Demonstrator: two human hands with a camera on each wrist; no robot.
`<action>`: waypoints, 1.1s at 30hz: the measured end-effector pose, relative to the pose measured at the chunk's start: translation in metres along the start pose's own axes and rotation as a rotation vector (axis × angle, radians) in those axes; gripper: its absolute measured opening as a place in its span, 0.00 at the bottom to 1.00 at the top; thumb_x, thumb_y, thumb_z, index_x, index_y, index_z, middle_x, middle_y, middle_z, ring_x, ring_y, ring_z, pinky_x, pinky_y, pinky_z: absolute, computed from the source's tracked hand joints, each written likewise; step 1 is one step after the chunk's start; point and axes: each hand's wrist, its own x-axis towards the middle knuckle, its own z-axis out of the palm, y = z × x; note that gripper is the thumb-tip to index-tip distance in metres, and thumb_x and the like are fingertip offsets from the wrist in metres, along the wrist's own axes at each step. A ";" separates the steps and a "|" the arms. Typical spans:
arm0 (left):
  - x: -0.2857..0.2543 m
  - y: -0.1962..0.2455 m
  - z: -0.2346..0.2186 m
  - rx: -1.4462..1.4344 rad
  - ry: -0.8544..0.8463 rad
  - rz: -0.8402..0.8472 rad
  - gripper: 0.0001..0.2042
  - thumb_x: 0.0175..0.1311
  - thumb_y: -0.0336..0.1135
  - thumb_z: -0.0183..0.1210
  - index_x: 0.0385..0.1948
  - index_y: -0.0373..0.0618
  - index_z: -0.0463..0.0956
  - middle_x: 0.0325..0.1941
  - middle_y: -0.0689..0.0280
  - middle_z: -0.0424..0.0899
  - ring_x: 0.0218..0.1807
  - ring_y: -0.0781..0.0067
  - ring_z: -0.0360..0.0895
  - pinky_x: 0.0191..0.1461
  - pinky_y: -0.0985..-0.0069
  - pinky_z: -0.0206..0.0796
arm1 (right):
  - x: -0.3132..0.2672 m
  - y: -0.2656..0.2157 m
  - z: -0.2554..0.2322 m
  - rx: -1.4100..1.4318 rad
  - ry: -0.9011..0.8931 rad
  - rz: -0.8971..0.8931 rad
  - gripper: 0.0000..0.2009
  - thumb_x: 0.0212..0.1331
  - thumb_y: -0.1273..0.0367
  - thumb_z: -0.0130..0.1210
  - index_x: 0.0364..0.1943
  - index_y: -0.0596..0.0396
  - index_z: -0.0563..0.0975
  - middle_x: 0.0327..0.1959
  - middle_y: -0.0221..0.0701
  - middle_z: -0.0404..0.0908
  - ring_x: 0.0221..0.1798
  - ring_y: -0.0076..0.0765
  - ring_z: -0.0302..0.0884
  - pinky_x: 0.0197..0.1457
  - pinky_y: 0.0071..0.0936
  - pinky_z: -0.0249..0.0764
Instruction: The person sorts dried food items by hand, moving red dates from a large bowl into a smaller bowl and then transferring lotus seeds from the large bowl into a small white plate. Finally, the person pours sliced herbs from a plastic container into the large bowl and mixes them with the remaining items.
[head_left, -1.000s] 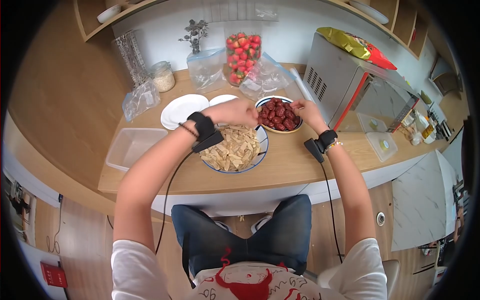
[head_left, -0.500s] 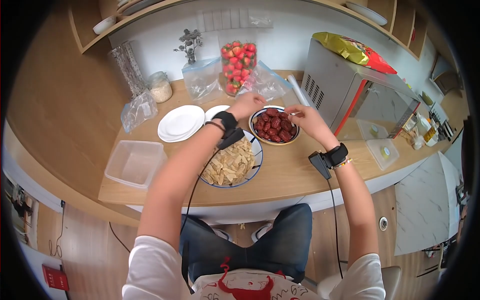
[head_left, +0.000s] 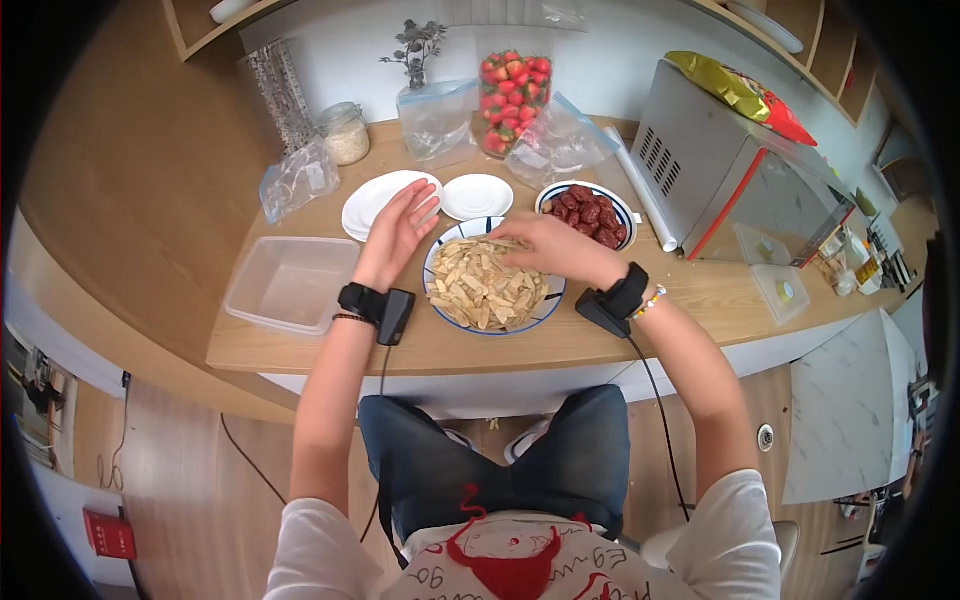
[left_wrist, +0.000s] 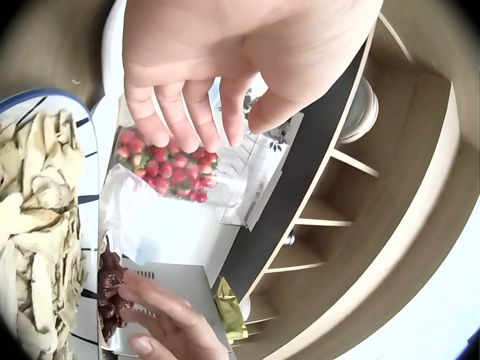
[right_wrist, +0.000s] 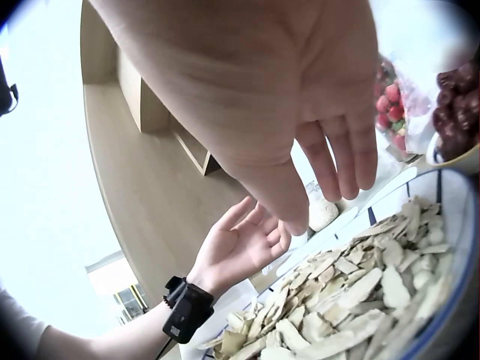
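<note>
The right hand (head_left: 560, 245) reaches over the far right side of a bowl (head_left: 556, 298), fingers loosely extended and thumb apart; whether the fingertips touch the slices (head_left: 485, 290) inside cannot be told. The left hand (head_left: 402, 225) is raised left of the bowl, palm turned inward, fingers lightly spread and pointing away from the person. The bowl sits near the counter's front edge, round and upright with its mouth facing up; the slices are long and flat, their long axes lying at mixed angles. Dates (head_left: 590, 210) fill a smaller bowl just beyond, to the right.

The wooden counter (head_left: 725, 292) also carries a plastic box (head_left: 290, 285) at left, white plates (head_left: 478, 198), a bag of strawberries (head_left: 515, 95) near the pale wall, and a microwave (head_left: 685, 150) at right. Wooden shelves hang above; the floor is wood-toned.
</note>
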 end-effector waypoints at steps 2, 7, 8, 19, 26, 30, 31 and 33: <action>0.000 -0.007 -0.005 -0.137 0.023 0.066 0.22 0.68 0.40 0.47 0.61 0.43 0.59 0.65 0.62 0.62 0.65 0.68 0.60 0.66 0.68 0.54 | 0.012 -0.006 0.013 -0.031 -0.019 -0.053 0.21 0.55 0.61 0.57 0.51 0.56 0.72 0.53 0.42 0.71 0.56 0.46 0.67 0.58 0.34 0.65; -0.001 -0.015 -0.016 -0.522 -0.007 0.087 0.22 0.67 0.39 0.46 0.60 0.44 0.59 0.66 0.60 0.60 0.67 0.64 0.57 0.69 0.63 0.50 | 0.024 -0.013 0.046 -0.233 0.005 -0.288 0.23 0.56 0.55 0.55 0.53 0.51 0.72 0.58 0.43 0.65 0.60 0.47 0.64 0.63 0.36 0.61; -0.003 -0.016 -0.017 -0.579 -0.029 0.075 0.22 0.66 0.39 0.47 0.60 0.44 0.59 0.65 0.59 0.61 0.66 0.63 0.57 0.69 0.62 0.50 | 0.027 -0.018 0.047 -0.251 -0.017 -0.315 0.22 0.56 0.54 0.54 0.51 0.51 0.74 0.57 0.41 0.67 0.60 0.46 0.65 0.63 0.35 0.61; -0.013 -0.030 -0.025 -0.761 0.067 0.028 0.18 0.61 0.34 0.51 0.53 0.46 0.66 0.54 0.62 0.69 0.55 0.66 0.67 0.63 0.63 0.56 | 0.025 -0.029 0.052 -0.231 -0.120 -0.321 0.14 0.54 0.64 0.55 0.45 0.51 0.76 0.49 0.37 0.73 0.54 0.43 0.69 0.58 0.34 0.65; -0.017 -0.031 -0.024 -0.741 0.094 0.032 0.19 0.61 0.36 0.50 0.55 0.47 0.65 0.53 0.63 0.68 0.51 0.69 0.68 0.58 0.66 0.58 | 0.001 -0.019 0.035 -0.165 -0.035 -0.141 0.13 0.57 0.69 0.53 0.46 0.54 0.74 0.51 0.37 0.72 0.53 0.42 0.70 0.56 0.33 0.67; -0.015 -0.033 -0.026 -0.757 0.111 0.033 0.20 0.61 0.37 0.51 0.55 0.46 0.64 0.52 0.64 0.68 0.50 0.69 0.68 0.57 0.67 0.59 | -0.012 -0.018 0.017 -0.058 -0.004 0.098 0.13 0.59 0.68 0.53 0.46 0.57 0.75 0.51 0.36 0.73 0.52 0.38 0.72 0.56 0.31 0.68; -0.015 -0.033 -0.027 -0.756 0.108 0.035 0.20 0.61 0.37 0.50 0.55 0.47 0.64 0.52 0.64 0.68 0.50 0.70 0.68 0.57 0.67 0.59 | -0.016 -0.016 0.015 -0.036 0.008 0.161 0.13 0.59 0.68 0.54 0.46 0.57 0.75 0.51 0.35 0.73 0.52 0.37 0.72 0.56 0.31 0.68; -0.015 -0.033 -0.027 -0.756 0.107 0.040 0.20 0.61 0.37 0.50 0.55 0.47 0.64 0.52 0.65 0.68 0.50 0.70 0.68 0.57 0.67 0.59 | -0.016 -0.010 0.014 0.017 0.019 0.220 0.18 0.56 0.64 0.58 0.50 0.55 0.74 0.54 0.36 0.71 0.55 0.37 0.70 0.58 0.30 0.67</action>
